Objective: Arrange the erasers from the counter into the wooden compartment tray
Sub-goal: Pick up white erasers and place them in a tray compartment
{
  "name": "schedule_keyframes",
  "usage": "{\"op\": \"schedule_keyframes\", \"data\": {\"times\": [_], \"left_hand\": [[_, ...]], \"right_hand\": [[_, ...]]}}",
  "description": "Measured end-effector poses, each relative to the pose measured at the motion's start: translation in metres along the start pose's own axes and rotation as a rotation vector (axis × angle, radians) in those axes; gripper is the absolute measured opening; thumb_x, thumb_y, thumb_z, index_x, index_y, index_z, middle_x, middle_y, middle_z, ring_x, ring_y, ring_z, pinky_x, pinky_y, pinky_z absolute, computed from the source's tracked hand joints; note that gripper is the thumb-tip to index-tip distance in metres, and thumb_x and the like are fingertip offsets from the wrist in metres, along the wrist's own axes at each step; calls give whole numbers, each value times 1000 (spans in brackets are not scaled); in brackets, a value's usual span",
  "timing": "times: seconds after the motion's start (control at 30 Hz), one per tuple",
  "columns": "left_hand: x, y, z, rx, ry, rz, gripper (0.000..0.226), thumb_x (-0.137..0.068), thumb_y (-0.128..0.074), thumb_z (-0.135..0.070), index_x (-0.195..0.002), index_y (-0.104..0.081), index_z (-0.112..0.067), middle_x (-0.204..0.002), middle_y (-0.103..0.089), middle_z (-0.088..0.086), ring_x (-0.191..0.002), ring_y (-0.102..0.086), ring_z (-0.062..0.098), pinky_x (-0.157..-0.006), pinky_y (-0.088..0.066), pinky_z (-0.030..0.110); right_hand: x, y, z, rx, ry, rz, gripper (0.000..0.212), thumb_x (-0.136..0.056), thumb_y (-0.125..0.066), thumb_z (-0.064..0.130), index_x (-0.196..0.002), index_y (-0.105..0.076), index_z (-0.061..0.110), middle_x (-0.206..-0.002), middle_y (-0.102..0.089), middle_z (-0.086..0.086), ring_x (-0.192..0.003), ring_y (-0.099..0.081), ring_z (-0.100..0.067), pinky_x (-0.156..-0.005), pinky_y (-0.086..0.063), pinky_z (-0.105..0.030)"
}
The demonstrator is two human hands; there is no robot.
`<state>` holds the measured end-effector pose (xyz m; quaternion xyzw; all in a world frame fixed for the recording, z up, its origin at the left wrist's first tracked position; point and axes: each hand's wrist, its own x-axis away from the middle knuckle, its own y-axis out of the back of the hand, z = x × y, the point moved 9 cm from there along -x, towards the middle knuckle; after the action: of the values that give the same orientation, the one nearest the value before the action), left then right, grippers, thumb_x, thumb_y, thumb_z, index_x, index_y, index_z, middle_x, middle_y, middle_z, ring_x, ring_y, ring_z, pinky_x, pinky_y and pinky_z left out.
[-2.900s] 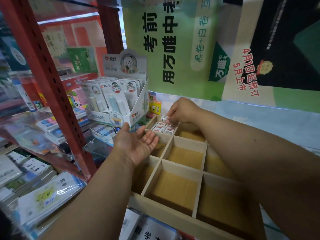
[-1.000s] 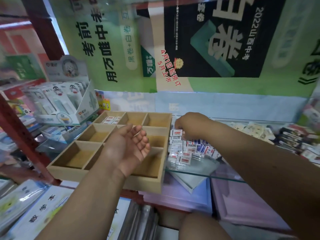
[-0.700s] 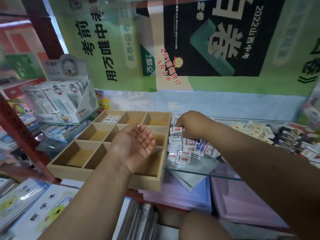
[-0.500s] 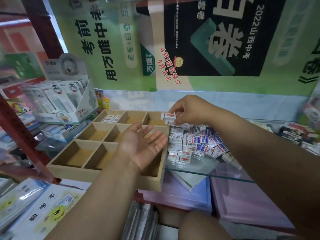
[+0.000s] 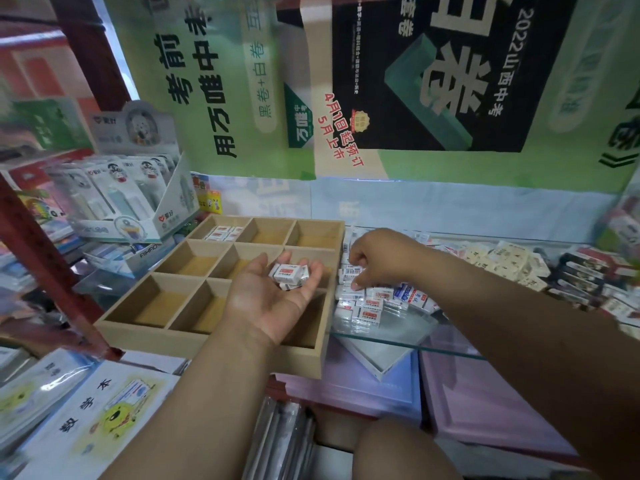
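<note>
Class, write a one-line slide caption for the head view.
Left hand cups erasers over the wooden tray; right hand reaches into the counter pile.

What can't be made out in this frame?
- Right hand: the back of the hand hides its fingertips, so a grip is unconfirmed.
- Erasers in the left palm: count unclear, stacked.
- Tray, near right compartment: covered by the left hand.
- Eraser pile: print too small.

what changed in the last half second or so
The left hand, an empty open palm before, now carries a few erasers. The right hand, which held one eraser above it, has dropped back to the eraser pile on the glass counter. The wooden tray and its far-left erasers stayed put.
</note>
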<state>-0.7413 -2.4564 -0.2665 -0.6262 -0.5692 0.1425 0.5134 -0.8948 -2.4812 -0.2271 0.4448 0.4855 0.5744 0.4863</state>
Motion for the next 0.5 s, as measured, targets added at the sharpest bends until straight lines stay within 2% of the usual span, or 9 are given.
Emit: {"op": "schedule_keyframes", "data": {"times": [0.1,0.17,0.27,0.33,0.4,0.5], "left_hand": [[-1,2,1,-2,-1,-10,37,-103,-39,-31,-107,-56,1,-111,-52,26,-96,-57,36,-88,-50,49],[0,5,2,-2,1,-17,37,-103,-39,-31,-105,-56,1,-109,-52,25,-92,-57,35,-88,-50,48],[2,8,3,-15,2,-24,38,-103,-40,-32,-104,-57,1,-110,-53,24,-92,-58,34,-89,-50,48],[3,9,4,-16,4,-29,38,-103,-40,-33,-104,-57,1,-109,-54,24,-91,-57,34,-89,-50,47],[3,10,4,-15,10,-37,36,-103,-41,-32,-105,-57,1,-107,-53,23,-96,-56,32,-92,-50,48],[4,4,8,-32,36,-27,33,-102,-42,-31,-103,-55,-1,-104,-50,21,-105,-51,33,-92,-50,49]], "right_hand": [[-5,-9,-5,2,-13,9,37,-78,-74,39,-106,-65,18,-95,-61,3,-86,-54,-17,-76,-48,-31],[-8,-12,-7,-10,-10,-6,35,-79,-72,36,-104,-67,13,-99,-66,-3,-89,-58,-21,-80,-50,-36],[-7,-7,-14,-125,-32,-45,26,-80,-70,29,-94,-68,8,-90,-67,-6,-82,-60,-20,-71,-48,-31],[-3,4,-21,-353,-76,-62,19,-82,-70,24,-89,-70,6,-84,-69,-6,-71,-59,-15,-64,-46,-26],[2,11,-25,-609,-112,-48,16,-83,-69,20,-89,-72,6,-79,-71,-7,-66,-60,-14,-65,-49,-25],[6,20,-21,-751,-106,-72,19,-82,-69,23,-86,-72,5,-59,-60,5,-60,-51,-13,-67,-40,-27]]}}
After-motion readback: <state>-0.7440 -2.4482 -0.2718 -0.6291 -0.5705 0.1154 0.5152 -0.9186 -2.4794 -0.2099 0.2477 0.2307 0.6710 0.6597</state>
